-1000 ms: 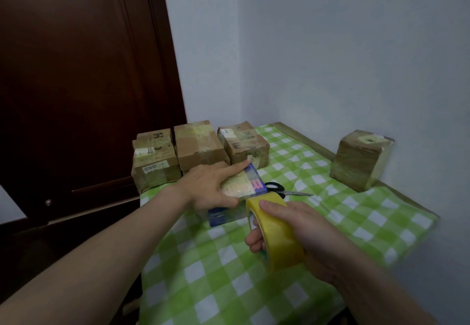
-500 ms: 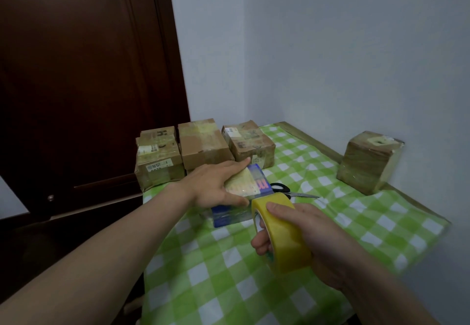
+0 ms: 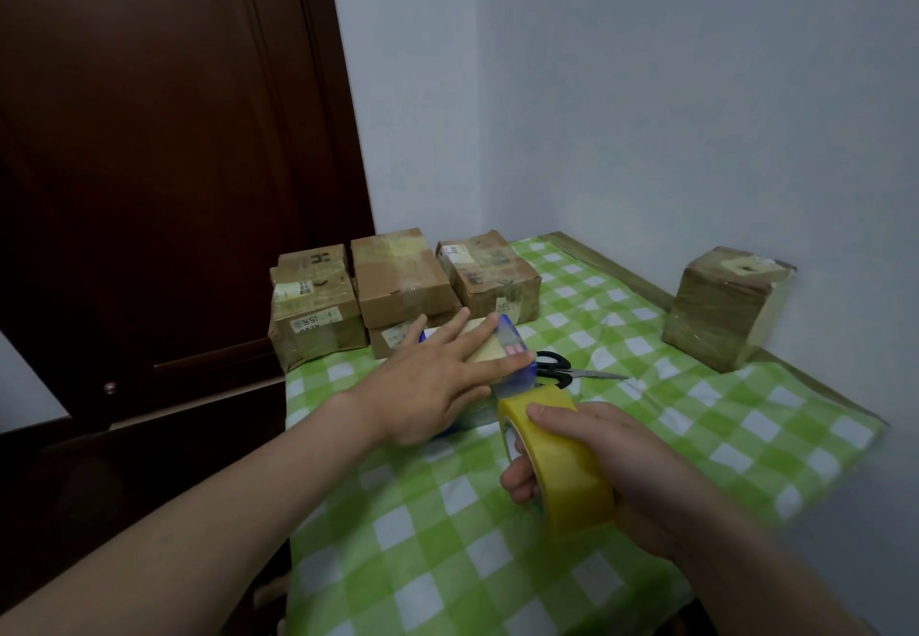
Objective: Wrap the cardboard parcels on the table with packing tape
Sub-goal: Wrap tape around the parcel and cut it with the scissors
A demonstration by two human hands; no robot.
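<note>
Parcel (image 3: pixel 513 354) closed under flat left hand (image 3: pixel 427 387); right hand (image 3: pixel 626 466) grips tape roll (image 3: pixel 564 461).

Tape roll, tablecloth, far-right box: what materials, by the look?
Tape roll: glossy translucent yellow plastic film, likely. Tablecloth: thin green-checked sheet, creased; plastic or nonwoven, unclear. Far-right box: brown cardboard, shiny with clear tape wrap.

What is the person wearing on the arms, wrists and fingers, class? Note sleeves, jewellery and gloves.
The left arm and right arm are bare to the frame's edge; no sleeve shows. Neither wrist carries a watch or band. The fingers show no rings or gloves. The right arm is blurred low in the frame, so fine detail there cannot be told.
</note>
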